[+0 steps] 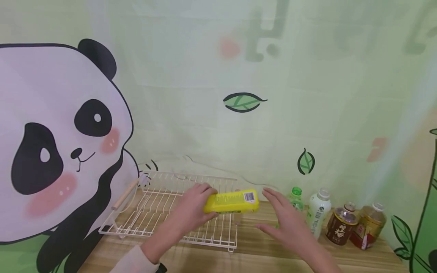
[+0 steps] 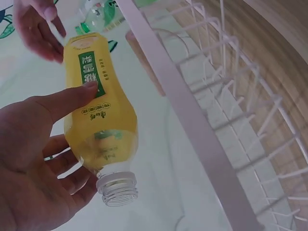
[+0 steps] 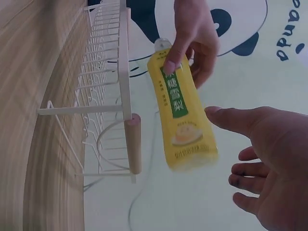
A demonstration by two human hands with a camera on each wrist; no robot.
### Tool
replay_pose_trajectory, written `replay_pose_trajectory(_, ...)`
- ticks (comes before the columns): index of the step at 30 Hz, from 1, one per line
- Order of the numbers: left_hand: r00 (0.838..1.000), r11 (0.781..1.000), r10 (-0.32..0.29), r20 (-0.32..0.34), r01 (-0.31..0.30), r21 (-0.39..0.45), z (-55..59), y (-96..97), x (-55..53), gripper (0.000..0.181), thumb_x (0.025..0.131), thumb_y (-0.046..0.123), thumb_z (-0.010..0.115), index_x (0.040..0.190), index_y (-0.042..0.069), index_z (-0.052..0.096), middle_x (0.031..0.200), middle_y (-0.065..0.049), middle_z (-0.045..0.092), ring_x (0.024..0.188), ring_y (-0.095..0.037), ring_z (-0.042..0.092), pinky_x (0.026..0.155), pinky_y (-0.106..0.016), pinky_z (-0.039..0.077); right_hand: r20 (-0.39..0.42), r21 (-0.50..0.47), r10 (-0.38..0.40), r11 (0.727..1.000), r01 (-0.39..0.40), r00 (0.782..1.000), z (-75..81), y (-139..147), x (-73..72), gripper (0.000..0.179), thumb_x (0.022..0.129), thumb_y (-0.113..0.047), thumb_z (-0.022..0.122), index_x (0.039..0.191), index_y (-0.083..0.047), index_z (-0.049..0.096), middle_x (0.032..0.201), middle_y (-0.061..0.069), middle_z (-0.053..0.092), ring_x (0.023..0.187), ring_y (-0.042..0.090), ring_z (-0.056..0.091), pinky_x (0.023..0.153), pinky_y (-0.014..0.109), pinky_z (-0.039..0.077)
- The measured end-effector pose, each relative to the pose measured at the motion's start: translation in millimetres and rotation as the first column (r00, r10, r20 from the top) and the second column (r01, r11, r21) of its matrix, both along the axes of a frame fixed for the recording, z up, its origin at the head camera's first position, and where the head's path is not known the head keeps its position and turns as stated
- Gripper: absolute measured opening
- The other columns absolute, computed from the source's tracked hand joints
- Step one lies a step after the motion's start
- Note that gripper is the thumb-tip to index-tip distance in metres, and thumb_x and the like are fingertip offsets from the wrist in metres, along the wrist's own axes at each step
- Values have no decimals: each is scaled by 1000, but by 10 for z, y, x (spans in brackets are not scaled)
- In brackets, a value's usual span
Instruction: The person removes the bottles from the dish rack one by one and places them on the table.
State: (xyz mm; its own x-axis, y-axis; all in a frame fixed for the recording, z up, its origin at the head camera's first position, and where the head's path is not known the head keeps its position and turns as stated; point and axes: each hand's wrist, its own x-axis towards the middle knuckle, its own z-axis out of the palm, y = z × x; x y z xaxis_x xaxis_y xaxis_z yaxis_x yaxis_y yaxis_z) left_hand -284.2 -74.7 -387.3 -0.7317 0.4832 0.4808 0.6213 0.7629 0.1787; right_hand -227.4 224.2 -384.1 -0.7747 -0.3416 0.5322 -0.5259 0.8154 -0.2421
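Note:
My left hand grips a yellow-labelled plastic drink bottle, holding it on its side above the wire rack. In the left wrist view the thumb lies across the label, and the bottle's clear threaded neck has no cap. The right hand is apart from the bottle, just beyond its base, with thumb and fingers spread. Nothing is in that hand in the right wrist view, where the yellow bottle stays in the left hand's grasp.
A white wire dish rack with wooden handles stands on the wooden table. To the right are a green bottle, a white bottle, a brown-labelled bottle and a red-and-gold-labelled bottle. A panda-printed cloth hangs behind.

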Motion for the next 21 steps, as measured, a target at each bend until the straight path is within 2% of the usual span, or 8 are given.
replay_pose_trajectory(4,998,996,-50,-29,48,-70,37,106,83,62,76,32,97,129,10,71,123,0,69,112,-20,61,100,-39,55,-23,67,4,998,-2,1000,16,-117,-40,92,80,-40,94,154,-5,52,157,13,51,138,36,55,107,52,53)
replay_pose_trajectory(7,995,991,-89,-47,84,-104,56,167,128,63,76,34,97,129,13,71,124,2,69,113,-18,62,101,-39,55,-40,102,12,995,-8,999,15,-173,-50,87,78,-38,96,149,-5,57,150,11,58,133,33,59,108,51,53)
replay_pose_trajectory(14,988,984,-129,-89,116,-135,70,235,147,65,76,37,97,132,17,70,127,5,69,114,-16,62,98,-36,55,-55,116,35,993,-29,998,-35,-236,-54,71,76,-32,98,135,-6,67,130,7,68,114,25,66,96,44,59)
replay_pose_trajectory(21,983,981,-149,-108,133,-139,72,253,154,65,77,37,97,132,17,69,126,5,68,113,-16,62,96,-35,56,-69,135,38,990,-29,997,-67,-246,-65,67,76,-27,98,132,-7,68,120,3,71,105,22,66,90,43,59)
